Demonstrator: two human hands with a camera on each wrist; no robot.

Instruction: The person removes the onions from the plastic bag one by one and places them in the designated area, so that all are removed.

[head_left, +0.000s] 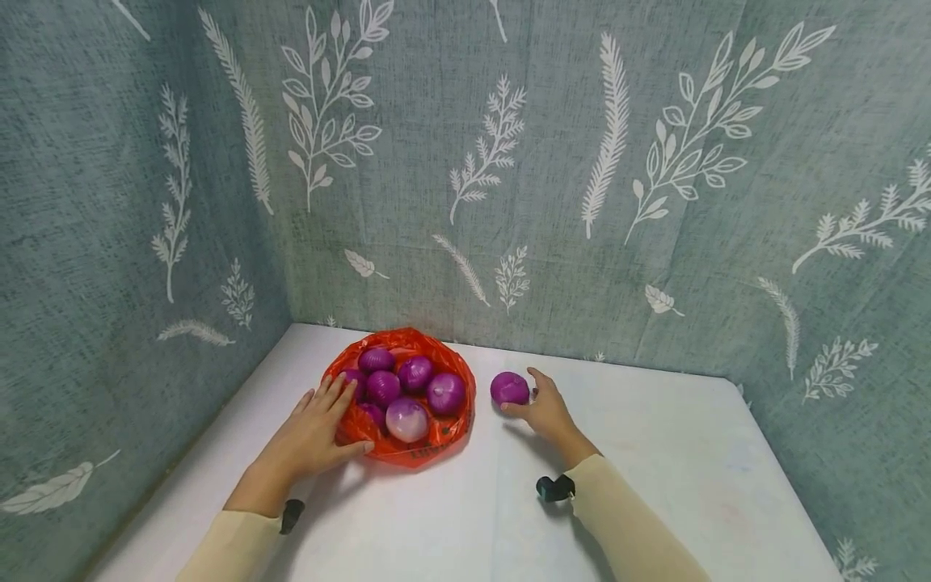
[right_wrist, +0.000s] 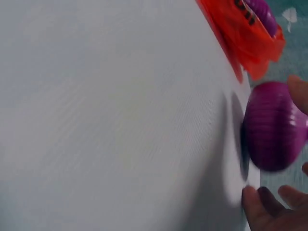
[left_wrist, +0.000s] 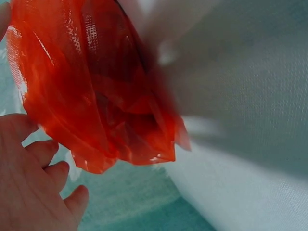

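A red plastic bag (head_left: 415,457), its mouth spread wide, holds several purple onions (head_left: 445,394) on the white table. My left hand (head_left: 313,436) lies at the bag's left side, fingers extended over its rim and thumb near the front edge. In the left wrist view, the fingers (left_wrist: 57,175) are spread beside the bag. To the right of the bag, a single purple onion (head_left: 509,389) sits on the table. My right hand (head_left: 549,412) reaches round it with thumb and fingers apart. The right wrist view shows the thumb (right_wrist: 299,91) overlapping the onion and the other fingers separate from it.
The white table (head_left: 655,453) runs back to a green-grey fabric backdrop (head_left: 451,162) with white leaf prints. Similar fabric stands along the left and right sides. A small black device (head_left: 556,488) is worn at my right wrist.
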